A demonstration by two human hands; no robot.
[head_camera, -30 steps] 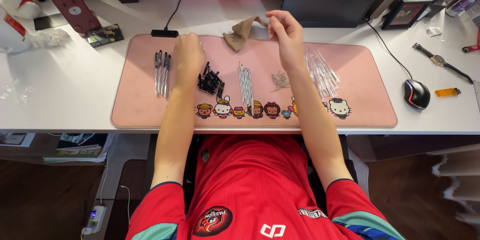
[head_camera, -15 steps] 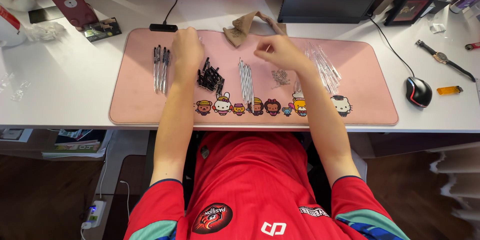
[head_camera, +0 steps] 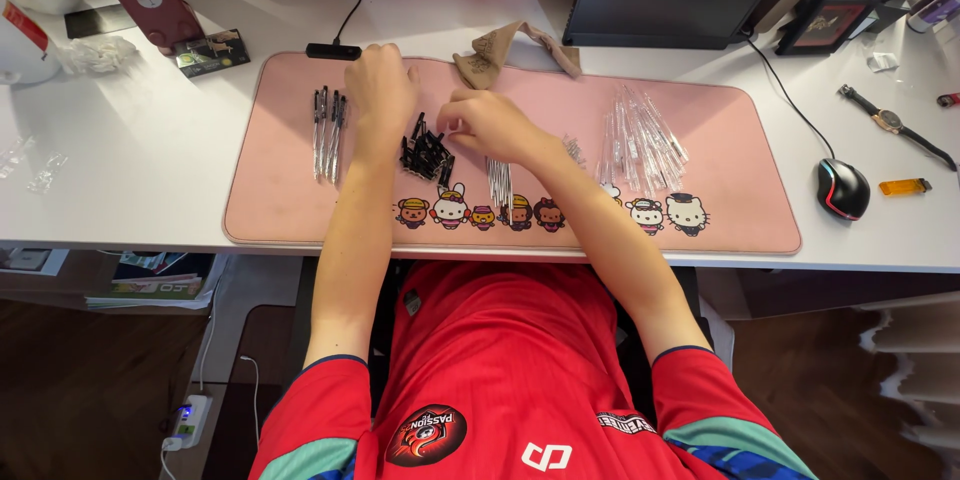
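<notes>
While the left hand (head_camera: 380, 95) rests fingers curled on the pink desk mat (head_camera: 280, 200), the right hand (head_camera: 490, 125) reaches into the heap of small black pen parts (head_camera: 425, 152) at the mat's middle, its fingers pressed together as if pinching 1 piece, though the pinch itself is hidden. These parts look light, stiff and smooth, so I judge they roll and slip easily; a fingertip hold across the short body suits them. Thin refill tubes (head_camera: 500, 180) lie just beside, bendable and best taken mid-length. Finished black pens (head_camera: 328, 125) sit left; clear barrels (head_camera: 640, 140) lie right. A small printed card (head_camera: 212, 50) lies on the table (head_camera: 130, 170) beyond the mat's left corner.
</notes>
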